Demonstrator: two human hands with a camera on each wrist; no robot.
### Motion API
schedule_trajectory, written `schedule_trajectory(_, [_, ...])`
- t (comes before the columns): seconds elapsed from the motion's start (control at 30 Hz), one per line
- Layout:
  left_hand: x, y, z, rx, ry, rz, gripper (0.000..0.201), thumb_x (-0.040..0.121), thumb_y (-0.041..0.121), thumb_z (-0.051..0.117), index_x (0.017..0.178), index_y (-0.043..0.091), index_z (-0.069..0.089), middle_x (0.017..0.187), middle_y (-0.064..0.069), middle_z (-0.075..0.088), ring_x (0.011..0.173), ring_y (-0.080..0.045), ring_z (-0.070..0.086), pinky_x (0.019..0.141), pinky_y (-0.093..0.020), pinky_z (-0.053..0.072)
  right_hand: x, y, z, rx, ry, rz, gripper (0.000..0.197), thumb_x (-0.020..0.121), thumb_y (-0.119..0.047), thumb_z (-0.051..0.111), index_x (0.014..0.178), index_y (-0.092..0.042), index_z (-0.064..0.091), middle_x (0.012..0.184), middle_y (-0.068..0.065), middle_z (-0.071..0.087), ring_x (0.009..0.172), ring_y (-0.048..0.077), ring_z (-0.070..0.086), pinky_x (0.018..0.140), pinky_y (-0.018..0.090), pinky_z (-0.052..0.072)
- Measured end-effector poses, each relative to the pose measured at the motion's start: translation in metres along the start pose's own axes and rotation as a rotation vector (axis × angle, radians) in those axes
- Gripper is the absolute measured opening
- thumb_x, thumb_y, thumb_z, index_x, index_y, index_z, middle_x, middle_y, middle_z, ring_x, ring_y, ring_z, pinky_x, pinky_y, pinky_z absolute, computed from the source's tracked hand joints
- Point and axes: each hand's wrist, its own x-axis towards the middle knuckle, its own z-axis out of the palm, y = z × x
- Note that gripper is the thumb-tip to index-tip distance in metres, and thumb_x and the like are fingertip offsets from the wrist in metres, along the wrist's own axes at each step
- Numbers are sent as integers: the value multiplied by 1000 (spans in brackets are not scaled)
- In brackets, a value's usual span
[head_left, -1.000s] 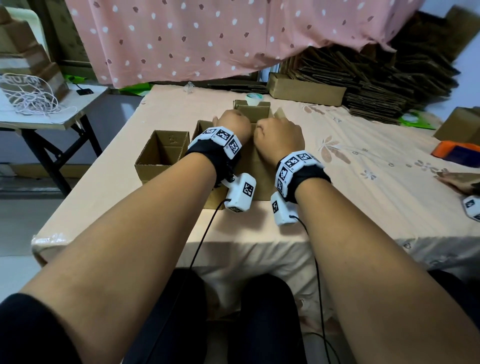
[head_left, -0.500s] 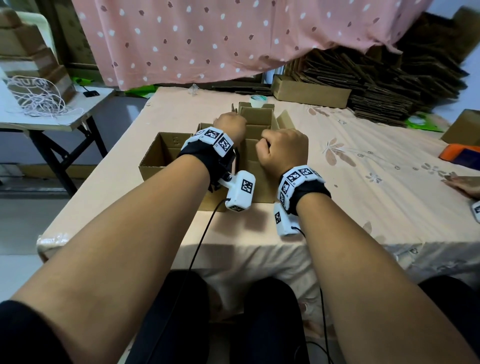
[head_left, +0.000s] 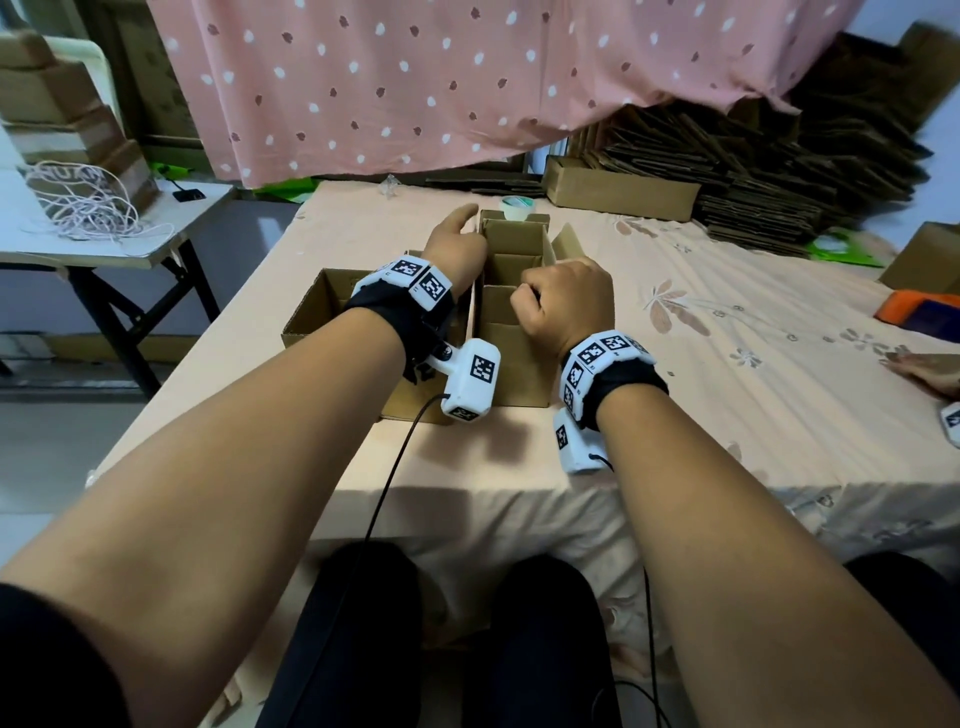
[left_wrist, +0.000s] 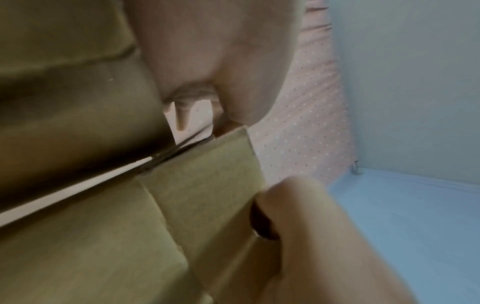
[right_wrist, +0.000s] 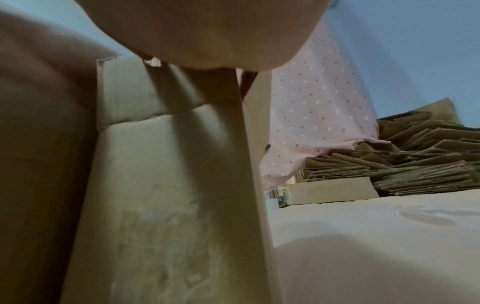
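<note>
A brown cardboard box (head_left: 511, 291) with inner dividers stands open on the cloth-covered table (head_left: 727, 395). My left hand (head_left: 457, 244) holds the box's left flap; the left wrist view shows that flap (left_wrist: 205, 179) pinched between thumb and fingers (left_wrist: 293, 205). My right hand (head_left: 566, 306) is curled like a fist over the box's right wall. In the right wrist view the box wall (right_wrist: 168, 185) fills the frame, with the right hand (right_wrist: 207, 30) above its folded top edge. The fingertips of both hands are hidden.
A second open box (head_left: 332, 312) sits just left of the first. Behind are a tape roll (head_left: 519, 205), a closed carton (head_left: 618, 192) and stacked flat cardboard (head_left: 769, 171). An orange object (head_left: 919, 312) and another person's hand (head_left: 930, 371) lie at the right edge.
My hands have parted: the left moved forward along the left flap, the right drew back toward me. The box's divided inside now shows between them.
</note>
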Motion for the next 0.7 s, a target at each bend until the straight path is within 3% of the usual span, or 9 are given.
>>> schedule_trajectory(0.1, [-4,12,-1,-17,8,24,60,95,8,50,151,25,37,98,-3,59,72,-13,56,52,-16,45,3,2,-3,-23,-76,-10,31,79,-33,36,52,-20,43,50,0,37,53,28,37,65,28,24])
schedule_trajectory(0.2, [-11,28,-7,-14,-28,20,61,93,8,54,151,19,38,123,-6,52,111,-22,52,85,-28,46,5,2,-5,-49,-133,-3,31,81,-31,38,56,-18,48,55,3,45,58,27,38,73,28,21])
schedule_trajectory(0.27, [-16,34,-13,70,-101,37,66,89,9,56,151,20,38,137,-5,48,124,-21,45,94,-32,43,6,1,-4,-64,-142,4,34,82,-32,36,58,-16,54,57,4,47,60,26,38,74,29,20])
schedule_trajectory(0.33, [-20,38,-21,191,-179,23,63,85,12,58,146,21,42,132,-3,46,116,-21,43,88,-33,42,7,2,-3,-68,-147,16,38,82,-34,35,59,-14,58,57,2,44,60,26,38,74,29,22])
schedule_trajectory(0.4, [-23,40,-31,357,-234,6,42,82,13,60,124,17,51,125,-5,48,108,-23,44,89,-35,43,7,2,-2,-69,-149,22,37,81,-35,33,58,-16,53,56,1,43,59,26,39,72,29,24])
schedule_trajectory(0.5, [-20,35,-44,661,-402,-35,26,81,12,64,106,5,62,118,-14,58,88,-21,58,81,-33,51,8,2,-2,-89,-186,21,35,81,-35,31,57,-18,50,56,1,44,59,27,41,71,30,24])
schedule_trajectory(0.53, [-20,32,-47,730,-483,-60,31,80,12,66,108,0,63,116,-17,61,85,-23,59,78,-33,52,9,2,-2,-87,-194,26,35,81,-35,31,57,-17,51,55,2,45,59,27,41,70,30,24])
schedule_trajectory(0.6, [-24,29,-51,797,-628,-134,52,75,11,70,123,-7,61,118,-21,64,98,-32,63,88,-39,54,9,2,-2,-83,-197,36,37,81,-33,32,55,-16,51,53,2,44,57,28,41,70,30,25])
schedule_trajectory(0.7, [-29,29,-54,856,-715,-225,72,58,19,85,124,-1,63,119,-23,69,108,-41,67,99,-57,52,9,0,-2,-94,-208,42,37,81,-32,32,54,-15,49,51,0,41,55,27,39,70,31,26])
